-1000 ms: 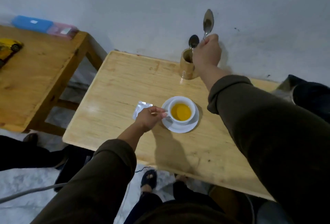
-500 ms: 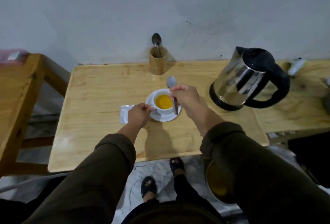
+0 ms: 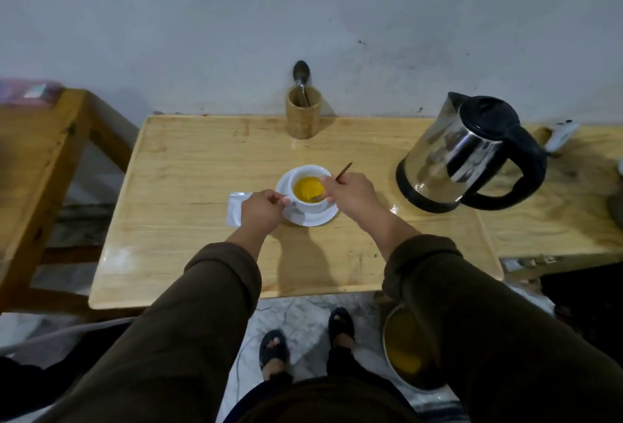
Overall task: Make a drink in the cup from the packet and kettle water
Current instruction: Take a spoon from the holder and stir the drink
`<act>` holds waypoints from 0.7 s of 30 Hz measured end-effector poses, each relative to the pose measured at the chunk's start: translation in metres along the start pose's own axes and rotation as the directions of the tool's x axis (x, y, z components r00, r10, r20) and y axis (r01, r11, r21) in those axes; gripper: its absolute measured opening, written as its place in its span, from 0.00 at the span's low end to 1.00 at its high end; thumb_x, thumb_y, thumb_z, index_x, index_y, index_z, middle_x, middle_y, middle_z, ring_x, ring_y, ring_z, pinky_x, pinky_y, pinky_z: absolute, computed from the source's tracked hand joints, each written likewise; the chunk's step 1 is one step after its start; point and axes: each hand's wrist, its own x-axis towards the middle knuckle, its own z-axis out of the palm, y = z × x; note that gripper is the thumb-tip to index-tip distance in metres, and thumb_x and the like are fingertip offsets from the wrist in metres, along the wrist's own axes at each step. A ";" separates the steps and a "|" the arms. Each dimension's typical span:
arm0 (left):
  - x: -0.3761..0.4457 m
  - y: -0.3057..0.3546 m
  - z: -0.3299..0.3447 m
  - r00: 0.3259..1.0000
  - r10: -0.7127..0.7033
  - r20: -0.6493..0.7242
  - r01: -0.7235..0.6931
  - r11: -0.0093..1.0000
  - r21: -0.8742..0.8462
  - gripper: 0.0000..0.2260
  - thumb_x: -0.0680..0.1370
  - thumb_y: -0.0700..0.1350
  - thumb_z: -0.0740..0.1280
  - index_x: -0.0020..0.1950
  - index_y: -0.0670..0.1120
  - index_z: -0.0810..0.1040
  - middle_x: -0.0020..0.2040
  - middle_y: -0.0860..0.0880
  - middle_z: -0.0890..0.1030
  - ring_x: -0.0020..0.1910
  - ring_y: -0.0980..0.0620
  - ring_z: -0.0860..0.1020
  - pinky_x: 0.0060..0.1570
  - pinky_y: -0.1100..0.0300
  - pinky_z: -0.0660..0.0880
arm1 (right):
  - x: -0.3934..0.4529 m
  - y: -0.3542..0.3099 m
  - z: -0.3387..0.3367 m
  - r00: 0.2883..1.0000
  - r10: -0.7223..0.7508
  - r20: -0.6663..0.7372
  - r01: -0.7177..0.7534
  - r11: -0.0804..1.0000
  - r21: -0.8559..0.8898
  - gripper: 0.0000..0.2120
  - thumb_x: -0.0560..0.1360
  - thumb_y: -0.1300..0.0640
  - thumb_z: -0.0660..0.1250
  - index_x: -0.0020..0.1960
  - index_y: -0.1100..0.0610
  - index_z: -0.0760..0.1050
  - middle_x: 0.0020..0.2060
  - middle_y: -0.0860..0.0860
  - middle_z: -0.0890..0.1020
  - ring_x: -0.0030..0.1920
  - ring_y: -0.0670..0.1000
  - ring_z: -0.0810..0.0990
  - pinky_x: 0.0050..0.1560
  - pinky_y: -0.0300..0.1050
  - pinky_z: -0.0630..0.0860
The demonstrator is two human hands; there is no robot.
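A white cup (image 3: 312, 207) holding orange-yellow liquid stands on a white saucer (image 3: 306, 220) at the middle of the wooden table (image 3: 188, 186). My left hand (image 3: 261, 208) pinches the cup's handle on its left side. My right hand (image 3: 350, 191) grips a spoon (image 3: 343, 171) whose bowl dips into the liquid and whose handle points up and to the right. A silver packet (image 3: 236, 208) lies flat on the table, partly hidden under my left hand. The steel kettle (image 3: 468, 153) with a black lid and handle stands to the right.
A bamboo holder (image 3: 303, 116) with one spoon stands at the table's back edge by the wall. Another wooden table (image 3: 37, 159) is at the left. A metal pot (image 3: 404, 352) sits on the floor under my right arm, near my feet.
My right hand brought the spoon from the holder down to the cup and turned it bowl-down into the liquid. My left hand stayed at the cup's handle.
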 end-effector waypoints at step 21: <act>-0.008 0.014 0.009 0.988 -0.113 -0.102 0.111 0.993 -0.031 0.13 0.78 0.49 0.65 0.58 0.45 0.80 0.57 0.45 0.82 0.58 0.46 0.78 0.58 0.56 0.73 | 0.026 0.004 -0.004 0.913 -0.397 0.093 0.406 0.870 -0.280 0.11 0.78 0.59 0.62 0.55 0.61 0.80 0.54 0.59 0.84 0.56 0.58 0.79 0.58 0.49 0.75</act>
